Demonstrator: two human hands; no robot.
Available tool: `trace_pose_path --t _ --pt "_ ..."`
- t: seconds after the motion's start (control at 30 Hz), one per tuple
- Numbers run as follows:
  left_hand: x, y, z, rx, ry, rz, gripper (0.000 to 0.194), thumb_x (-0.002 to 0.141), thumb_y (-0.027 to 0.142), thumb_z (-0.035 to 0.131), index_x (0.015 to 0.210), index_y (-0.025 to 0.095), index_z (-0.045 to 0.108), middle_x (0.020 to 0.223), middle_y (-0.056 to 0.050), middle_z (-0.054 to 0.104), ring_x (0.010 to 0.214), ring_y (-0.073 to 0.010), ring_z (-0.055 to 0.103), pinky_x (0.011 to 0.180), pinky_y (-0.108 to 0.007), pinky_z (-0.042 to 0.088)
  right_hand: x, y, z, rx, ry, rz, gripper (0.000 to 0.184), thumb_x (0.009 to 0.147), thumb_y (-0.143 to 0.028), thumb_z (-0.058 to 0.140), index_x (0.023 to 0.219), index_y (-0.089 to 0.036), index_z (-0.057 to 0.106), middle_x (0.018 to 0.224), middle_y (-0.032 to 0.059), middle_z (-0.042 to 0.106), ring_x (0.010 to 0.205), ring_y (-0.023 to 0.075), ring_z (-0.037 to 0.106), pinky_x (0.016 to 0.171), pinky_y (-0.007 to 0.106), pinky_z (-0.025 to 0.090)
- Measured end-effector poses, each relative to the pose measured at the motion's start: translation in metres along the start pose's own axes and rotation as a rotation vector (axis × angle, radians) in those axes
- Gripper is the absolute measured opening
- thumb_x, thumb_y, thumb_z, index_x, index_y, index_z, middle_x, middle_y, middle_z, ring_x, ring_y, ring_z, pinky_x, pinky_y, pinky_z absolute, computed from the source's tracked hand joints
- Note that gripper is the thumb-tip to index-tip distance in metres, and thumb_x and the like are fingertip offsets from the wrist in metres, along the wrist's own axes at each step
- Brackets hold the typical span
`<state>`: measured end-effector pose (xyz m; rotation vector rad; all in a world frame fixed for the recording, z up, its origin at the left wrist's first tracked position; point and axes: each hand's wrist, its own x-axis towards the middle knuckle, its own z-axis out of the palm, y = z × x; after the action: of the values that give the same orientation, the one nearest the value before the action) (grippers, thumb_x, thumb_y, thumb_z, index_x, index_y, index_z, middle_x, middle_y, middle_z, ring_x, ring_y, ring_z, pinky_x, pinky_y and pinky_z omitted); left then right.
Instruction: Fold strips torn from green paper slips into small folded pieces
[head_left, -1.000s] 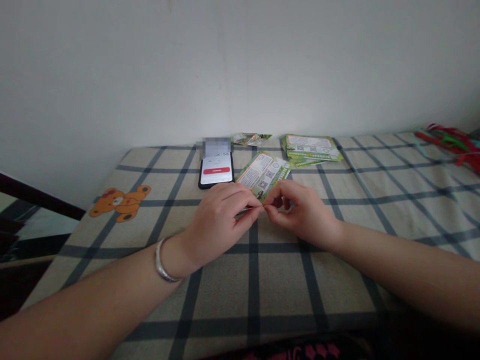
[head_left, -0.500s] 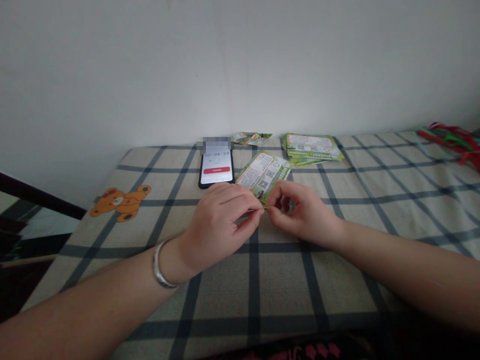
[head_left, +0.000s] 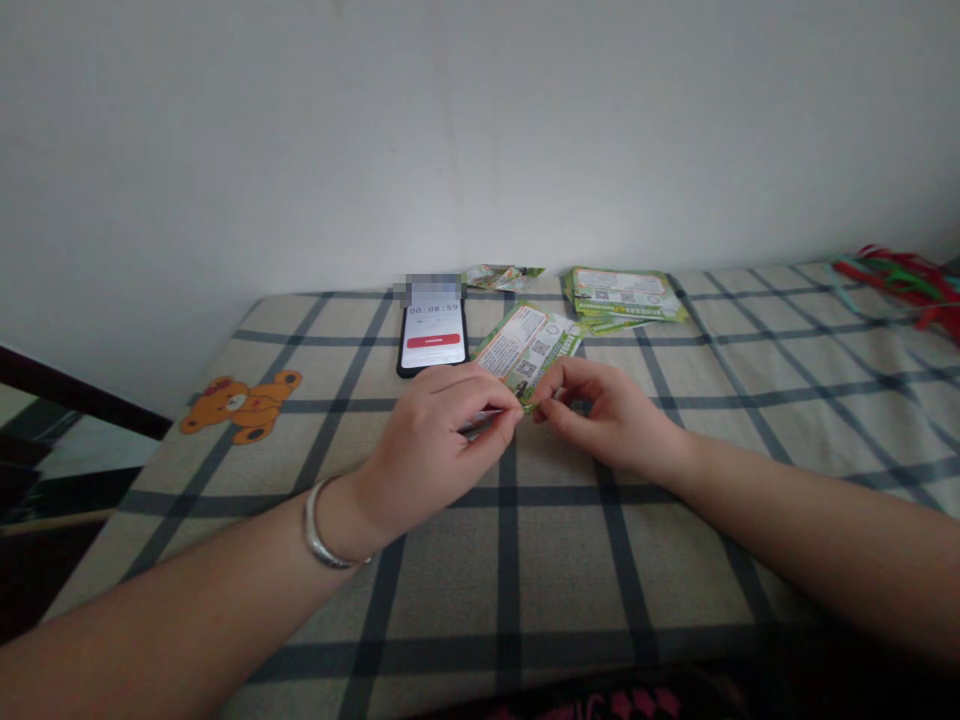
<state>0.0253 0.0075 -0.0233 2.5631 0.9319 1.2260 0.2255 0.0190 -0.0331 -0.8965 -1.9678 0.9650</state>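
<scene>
My left hand (head_left: 442, 430), with a silver bangle on the wrist, is closed in a pinch on a thin piece of green printed paper (head_left: 528, 408). From the other side the thumb and forefinger of my right hand (head_left: 600, 405) close on the same paper. My fingers cover most of it, so I cannot tell its full shape. Just behind my hands a green and white printed card (head_left: 529, 345) lies slanted on the checked cloth, its near corner hidden. A phone (head_left: 433, 335) showing a timer lies beyond my left hand.
Against the wall are a folded printed paper (head_left: 504, 277) and a stack of green cards (head_left: 626, 295). An orange bear cutout (head_left: 244, 405) lies at the left of the checked tablecloth (head_left: 562, 560). Red and green strips (head_left: 900, 285) lie at the far right.
Both hands have shifted up slightly, and a bit more of the green paper shows between the fingertips. The card, phone and stack have stayed put.
</scene>
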Motion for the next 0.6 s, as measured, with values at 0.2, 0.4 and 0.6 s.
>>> trace_pose_path --t 0.2,0.4,0.6 --pt "-0.0004 -0.0020 0.0000 -0.048 -0.008 -0.032 0.011 0.084 0.008 0.059 0.077 0.015 0.063 0.076 0.001 0.065 0.075 -0.0100 0.061 0.072 -0.022 0.047 0.0009 0.0031 -0.0004 0.074 -0.017 0.026 0.007 0.086 -0.022 0.056 0.084 -0.017 0.060 0.078 0.0018 0.066 0.073 0.0130 0.060 0.069 0.028 0.047" --pt "-0.0002 -0.0034 -0.0015 -0.042 0.008 -0.063 0.011 0.084 0.009 0.058 0.078 0.016 0.063 0.076 0.001 0.065 0.074 -0.0105 0.061 0.071 -0.022 0.047 0.0017 0.0090 0.0000 0.215 -0.025 0.013 0.010 0.088 -0.026 0.057 0.085 -0.018 0.061 0.080 0.0018 0.066 0.077 0.0128 0.061 0.070 0.028 0.048" --pt "-0.0004 -0.0069 0.0000 -0.032 0.008 -0.102 0.009 0.084 0.011 0.059 0.078 0.016 0.063 0.077 0.000 0.065 0.074 -0.0118 0.061 0.070 -0.023 0.048 0.0010 0.0072 0.0013 0.117 0.005 0.060 0.011 0.086 -0.029 0.058 0.089 -0.018 0.061 0.079 0.0006 0.064 0.069 0.0112 0.056 0.061 0.025 0.043"
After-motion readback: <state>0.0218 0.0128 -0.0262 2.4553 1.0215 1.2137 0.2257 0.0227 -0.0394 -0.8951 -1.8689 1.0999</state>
